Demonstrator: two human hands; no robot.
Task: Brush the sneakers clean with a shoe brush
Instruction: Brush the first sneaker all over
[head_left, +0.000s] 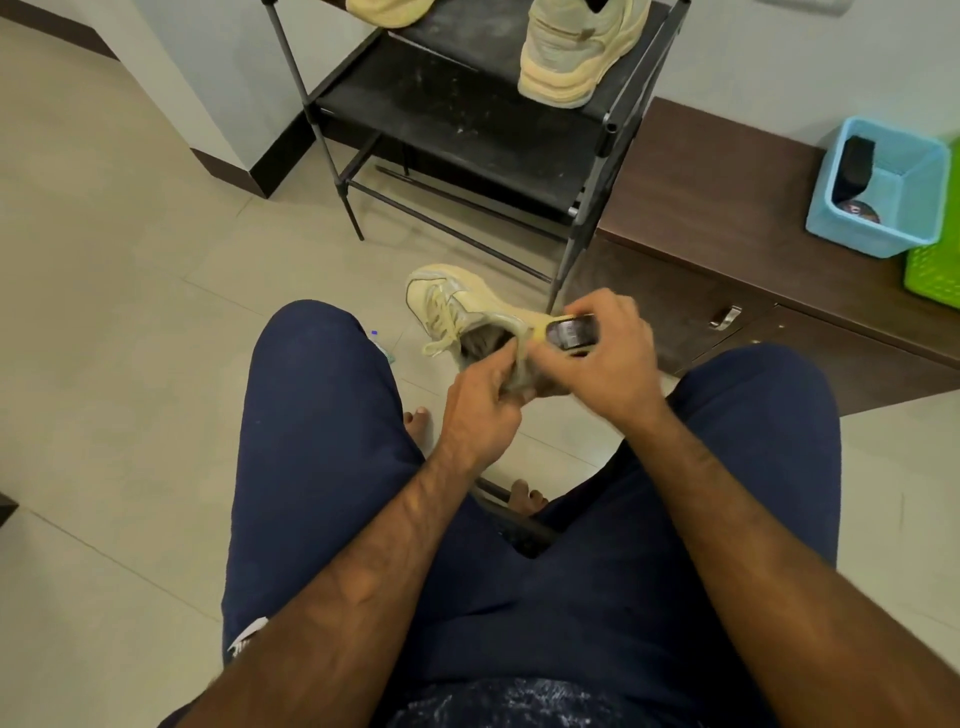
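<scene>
A pale yellow sneaker (441, 301) is held above the floor between my knees, toe pointing away to the left. My left hand (480, 410) grips it at the heel collar, fingers curled into the opening. My right hand (605, 358) holds a small dark shoe brush (571, 332) against the sneaker's heel side. A second pale sneaker (576, 52) stands on the black shoe rack (457, 109), and part of a third (387, 10) shows at the top edge.
A low brown cabinet (727, 218) runs along the right wall. On it sit a blue plastic bin (883, 192) with dark items inside and a green basket (935, 249). My legs in dark blue trousers and bare feet fill the lower centre over pale floor tiles.
</scene>
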